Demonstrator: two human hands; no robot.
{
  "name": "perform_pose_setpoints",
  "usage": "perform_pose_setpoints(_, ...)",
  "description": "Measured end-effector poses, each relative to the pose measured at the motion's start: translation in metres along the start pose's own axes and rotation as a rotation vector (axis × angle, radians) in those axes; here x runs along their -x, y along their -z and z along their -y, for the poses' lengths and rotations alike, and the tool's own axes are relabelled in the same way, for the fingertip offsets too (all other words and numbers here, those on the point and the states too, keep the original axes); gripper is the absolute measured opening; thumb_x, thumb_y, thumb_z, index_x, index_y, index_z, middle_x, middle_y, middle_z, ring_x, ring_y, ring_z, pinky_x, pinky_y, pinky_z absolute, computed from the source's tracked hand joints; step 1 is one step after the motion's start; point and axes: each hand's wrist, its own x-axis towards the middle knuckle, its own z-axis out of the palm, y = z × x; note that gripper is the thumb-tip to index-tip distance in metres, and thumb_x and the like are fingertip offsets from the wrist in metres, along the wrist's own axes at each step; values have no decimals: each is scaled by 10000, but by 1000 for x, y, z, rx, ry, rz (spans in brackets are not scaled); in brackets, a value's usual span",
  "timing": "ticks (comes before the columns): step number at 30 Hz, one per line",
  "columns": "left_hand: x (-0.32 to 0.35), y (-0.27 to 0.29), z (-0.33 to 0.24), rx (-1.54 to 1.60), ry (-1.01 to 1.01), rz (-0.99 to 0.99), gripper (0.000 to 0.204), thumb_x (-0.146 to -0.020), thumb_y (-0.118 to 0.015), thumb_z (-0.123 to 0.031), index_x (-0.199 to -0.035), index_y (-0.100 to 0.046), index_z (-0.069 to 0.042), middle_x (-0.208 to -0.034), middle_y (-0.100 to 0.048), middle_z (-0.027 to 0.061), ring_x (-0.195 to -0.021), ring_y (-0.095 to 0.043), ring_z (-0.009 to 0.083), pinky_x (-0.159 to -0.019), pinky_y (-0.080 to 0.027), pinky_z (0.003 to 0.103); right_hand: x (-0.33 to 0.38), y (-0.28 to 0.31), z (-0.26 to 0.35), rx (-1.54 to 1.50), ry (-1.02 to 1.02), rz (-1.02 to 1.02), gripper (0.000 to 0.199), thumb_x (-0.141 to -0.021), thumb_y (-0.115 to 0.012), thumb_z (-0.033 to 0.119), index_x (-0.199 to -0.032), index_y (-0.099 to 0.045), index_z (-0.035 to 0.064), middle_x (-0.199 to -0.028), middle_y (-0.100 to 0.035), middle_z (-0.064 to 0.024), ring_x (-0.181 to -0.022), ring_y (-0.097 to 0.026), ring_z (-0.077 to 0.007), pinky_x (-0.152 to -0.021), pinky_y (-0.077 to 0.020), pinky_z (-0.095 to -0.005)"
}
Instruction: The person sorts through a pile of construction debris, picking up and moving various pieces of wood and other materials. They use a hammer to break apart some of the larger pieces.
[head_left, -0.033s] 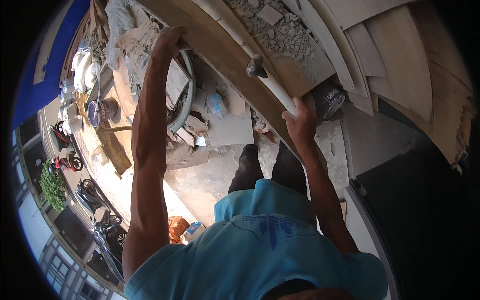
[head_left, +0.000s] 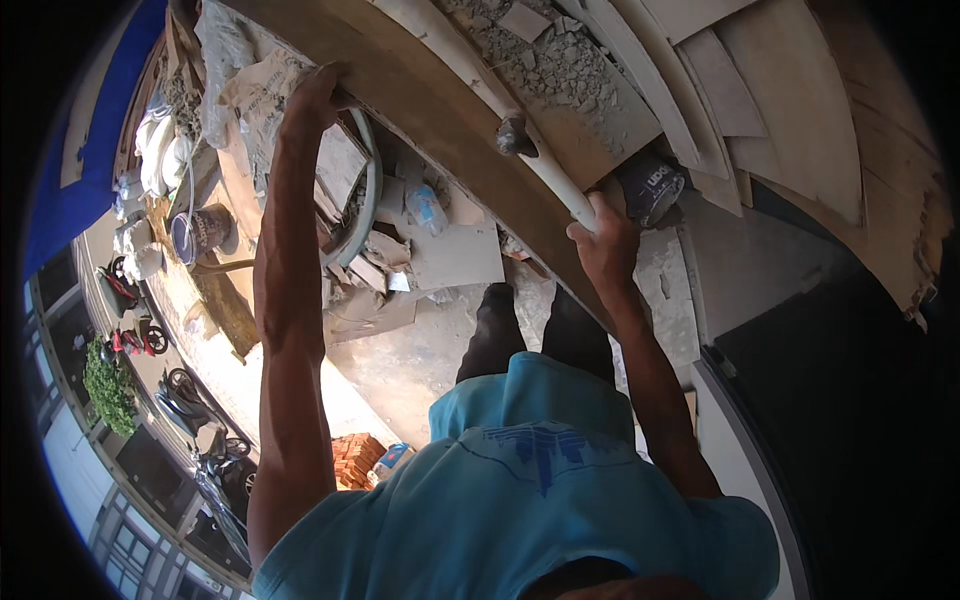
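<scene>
A long brown board (head_left: 430,125) runs slantwise from the upper left down toward my legs. My left hand (head_left: 318,92) is closed over its upper left edge, fingertips partly hidden. My right hand (head_left: 606,240) is wrapped around the lower end of a white pole (head_left: 560,185), just above the board's lower part. A dark, rounded, metal-looking knob (head_left: 514,135) sits against the pole above that hand; whether they are joined I cannot tell. The pale length continues beyond it to the top edge.
Grey rubble (head_left: 560,75) lies past the pole. A dark bucket (head_left: 650,190) stands beside my right hand; large panels (head_left: 790,110) lean at the right. Below my left hand are a curved hose (head_left: 370,190), a plastic bottle (head_left: 427,210) and broken boards. Bricks (head_left: 357,460) are stacked lower left.
The view has shifted slightly, and my left hand and the board's upper end appear a little farther left. Both hands keep the same holds.
</scene>
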Motion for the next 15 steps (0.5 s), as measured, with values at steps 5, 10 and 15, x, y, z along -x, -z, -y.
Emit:
perform_pose_setpoints(5, 85, 5, 0, -723, -251, -49, 378, -829, -637, -23, -1203, -595, 17, -1098, -668, 183, -972, -669, 269, -816, -556, 363, 48, 46, -37, -36, -133, 67, 346, -653, -723, 132, -954, -596, 19, -801, -628, -218, -773, -636, -400, -660, -488, -451)
perform_pose_setpoints(10, 145, -12, 15, -709, -285, -158, 402, -800, -675, -20, -1196, -606, -10, -1102, -660, 168, -978, -657, 267, -787, -553, 360, 90, 59, -58, -169, -278, 67, 268, -677, -681, 107, -889, -574, -17, -652, -550, -136, -573, -566, -251, -583, -466, -358)
perform_pose_setpoints(15, 210, -87, 29, 100, -54, -276, 248, -871, -659, -166, -1036, -641, 18, -1016, -648, 109, -839, -651, 189, -663, -592, 322, 109, 49, -61, -437, -496, 110, 235, -710, -630, 80, -926, -586, -3, -632, -526, -35, -481, -476, -89, -464, -414, -267)
